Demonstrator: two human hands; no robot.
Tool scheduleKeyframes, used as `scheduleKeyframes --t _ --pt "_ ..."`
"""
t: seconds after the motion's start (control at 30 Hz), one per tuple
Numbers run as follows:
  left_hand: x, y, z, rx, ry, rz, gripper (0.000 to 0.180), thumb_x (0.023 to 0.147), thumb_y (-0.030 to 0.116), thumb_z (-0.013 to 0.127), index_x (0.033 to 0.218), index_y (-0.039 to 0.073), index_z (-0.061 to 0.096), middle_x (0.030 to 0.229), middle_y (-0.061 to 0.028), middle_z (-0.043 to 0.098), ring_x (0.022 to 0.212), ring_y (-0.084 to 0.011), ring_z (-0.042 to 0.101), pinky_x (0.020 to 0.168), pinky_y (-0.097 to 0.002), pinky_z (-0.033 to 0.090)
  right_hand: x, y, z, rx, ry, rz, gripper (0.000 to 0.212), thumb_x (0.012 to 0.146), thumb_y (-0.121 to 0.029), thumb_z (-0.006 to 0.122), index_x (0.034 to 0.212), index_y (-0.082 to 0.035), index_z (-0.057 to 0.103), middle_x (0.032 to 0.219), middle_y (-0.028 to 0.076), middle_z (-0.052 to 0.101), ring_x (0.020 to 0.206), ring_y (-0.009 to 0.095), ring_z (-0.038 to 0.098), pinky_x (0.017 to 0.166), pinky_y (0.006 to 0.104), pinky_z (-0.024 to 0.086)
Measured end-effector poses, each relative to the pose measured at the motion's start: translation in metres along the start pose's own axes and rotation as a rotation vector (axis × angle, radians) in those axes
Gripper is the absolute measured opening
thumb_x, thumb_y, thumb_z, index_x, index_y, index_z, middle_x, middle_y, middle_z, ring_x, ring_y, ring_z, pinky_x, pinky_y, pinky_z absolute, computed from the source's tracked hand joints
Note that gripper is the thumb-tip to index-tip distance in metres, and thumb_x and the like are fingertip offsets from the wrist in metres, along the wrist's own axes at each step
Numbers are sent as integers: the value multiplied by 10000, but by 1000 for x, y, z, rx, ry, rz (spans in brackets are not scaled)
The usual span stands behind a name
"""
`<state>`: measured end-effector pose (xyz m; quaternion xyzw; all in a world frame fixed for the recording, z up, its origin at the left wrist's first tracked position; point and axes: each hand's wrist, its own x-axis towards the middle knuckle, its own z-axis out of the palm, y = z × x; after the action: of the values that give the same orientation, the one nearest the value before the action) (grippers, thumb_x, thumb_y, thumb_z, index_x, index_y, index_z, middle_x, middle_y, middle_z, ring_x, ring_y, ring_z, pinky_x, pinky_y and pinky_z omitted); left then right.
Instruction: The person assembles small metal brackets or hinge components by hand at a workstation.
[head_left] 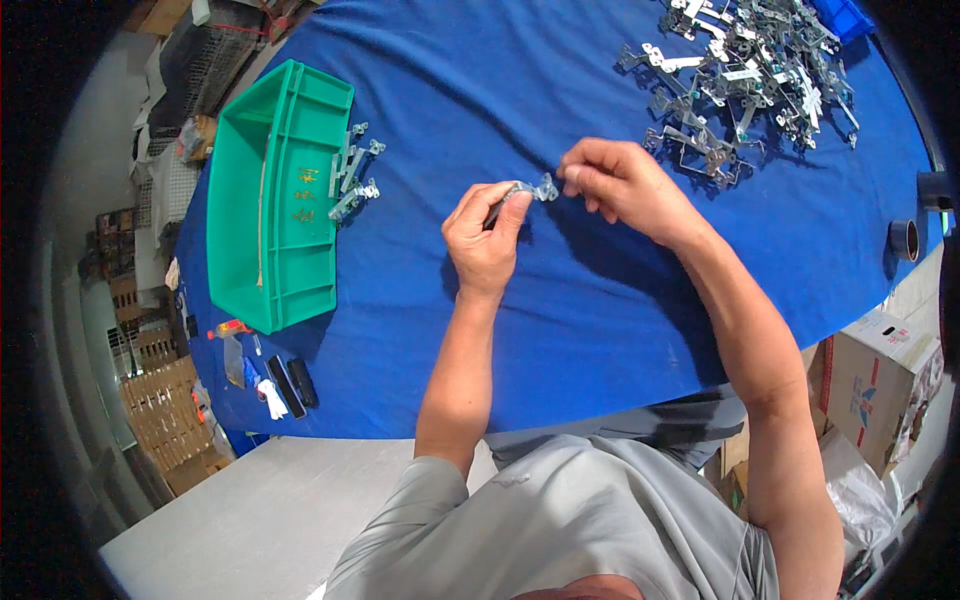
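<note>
My left hand [485, 238] grips a small silver metal bracket [524, 191] above the blue tablecloth [560, 310]. My right hand [620, 180] pinches the other end of the same bracket with fingertips. Both hands meet over the middle of the table. A big heap of similar metal brackets [750, 70] lies at the far right, beyond my right hand. A few finished-looking brackets [352, 172] lie beside the green plastic bin [275, 200] at the left.
A roll of tape [904, 240] sits at the table's right edge. Small tools and dark objects [285, 385] lie at the near left corner. A cardboard box [880, 385] stands on the floor at right. Wooden pallets [165, 410] stack at left.
</note>
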<state>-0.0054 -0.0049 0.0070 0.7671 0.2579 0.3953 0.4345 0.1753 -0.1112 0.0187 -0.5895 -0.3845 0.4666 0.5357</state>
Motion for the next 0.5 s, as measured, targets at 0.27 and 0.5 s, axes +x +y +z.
scheduleKeyframes --t 0.27,0.5 --pt "-2 -6 -1 -66 -25 -58 164 894 123 761 931 -28 711 788 -26 643 680 -66 535 597 -226 434 -1 1 4 -109 -80 -5 170 953 -145 599 992 -2 682 783 25 658 633 95 588 510 273 484" --pt "-1 -5 0 -69 -62 -40 173 889 139 767 924 -22 712 781 -27 642 669 -69 537 593 -228 431 -1 3 3 -126 -68 -20 151 949 -120 599 989 5 674 744 36 634 619 102 591 520 282 500"
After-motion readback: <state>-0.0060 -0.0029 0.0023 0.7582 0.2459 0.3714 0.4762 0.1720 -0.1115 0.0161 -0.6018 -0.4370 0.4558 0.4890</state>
